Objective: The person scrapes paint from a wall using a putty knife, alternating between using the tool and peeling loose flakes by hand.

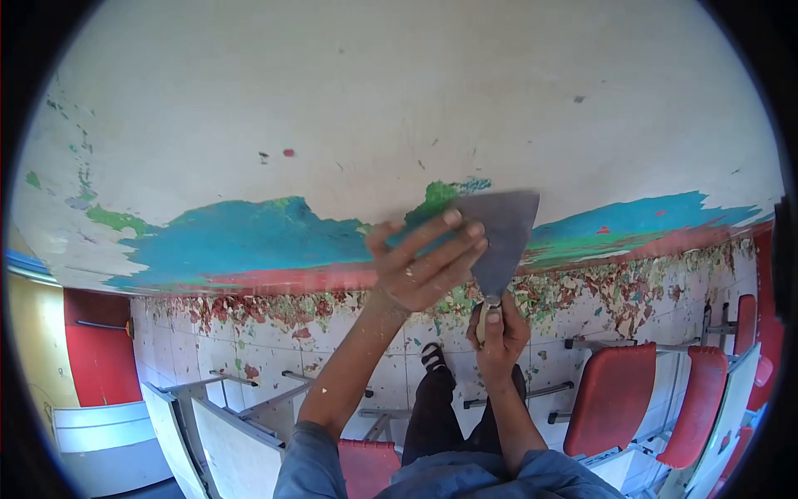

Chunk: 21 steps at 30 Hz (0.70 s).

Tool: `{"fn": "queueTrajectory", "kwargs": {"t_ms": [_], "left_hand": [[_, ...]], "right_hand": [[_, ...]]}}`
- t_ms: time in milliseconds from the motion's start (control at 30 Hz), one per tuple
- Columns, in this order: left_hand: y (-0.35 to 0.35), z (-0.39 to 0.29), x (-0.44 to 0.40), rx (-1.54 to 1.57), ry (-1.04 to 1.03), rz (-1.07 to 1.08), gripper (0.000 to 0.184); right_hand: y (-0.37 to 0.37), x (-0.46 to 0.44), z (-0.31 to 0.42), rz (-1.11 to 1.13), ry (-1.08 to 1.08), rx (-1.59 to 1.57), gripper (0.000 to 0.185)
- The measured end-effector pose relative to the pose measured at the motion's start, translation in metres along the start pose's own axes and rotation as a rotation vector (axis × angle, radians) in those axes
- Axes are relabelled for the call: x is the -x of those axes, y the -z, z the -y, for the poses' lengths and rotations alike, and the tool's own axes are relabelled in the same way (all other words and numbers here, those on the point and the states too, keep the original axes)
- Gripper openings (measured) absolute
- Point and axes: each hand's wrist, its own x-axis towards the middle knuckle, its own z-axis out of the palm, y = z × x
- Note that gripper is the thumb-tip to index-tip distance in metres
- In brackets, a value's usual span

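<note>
Remotely, I watch a pale wall (332, 100) bearing a ragged band (249, 237) of blue, green and red along its base, over a white tiled floor (170, 349) and red chairs (611, 399). The person's left hand (428, 262) reaches up, fingers extended, overlapping a scraper (505, 233) at the band; whether it presses, I cannot tell. Below, the right hand (501, 335) grips the scraper's handle. Paint flakes (241, 312) litter the floor.

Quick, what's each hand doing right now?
Left hand: open; whether it touches the scraper cannot be told.
Right hand: closed, holding that wide grey metal scraper.
</note>
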Motion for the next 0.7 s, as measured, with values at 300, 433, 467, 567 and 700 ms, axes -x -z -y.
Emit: {"fn": "queueTrajectory", "kwargs": {"t_ms": [300,433,467,567,700], "left_hand": [[-0.009,-0.001,0.006,-0.068,-0.061,0.006,0.016],[-0.006,-0.001,0.006,-0.062,-0.04,0.025,0.018],[-0.008,-0.001,0.008,-0.047,-0.026,0.012,0.018],[-0.007,-0.002,0.007,-0.094,-0.039,0.039,0.017],[0.008,-0.002,-0.009,-0.094,-0.003,0.034,0.016]], "right_hand": [[0.005,0.002,-0.01,-0.008,-0.039,-0.087,0.04],[0.007,0.0,-0.006,0.009,-0.025,-0.049,0.04],[0.007,-0.002,-0.008,0.011,-0.018,-0.044,0.04],[0.011,-0.004,-0.01,0.067,-0.008,-0.036,0.039],[0.002,-0.008,0.012,0.047,-0.038,-0.046,0.038]]}}
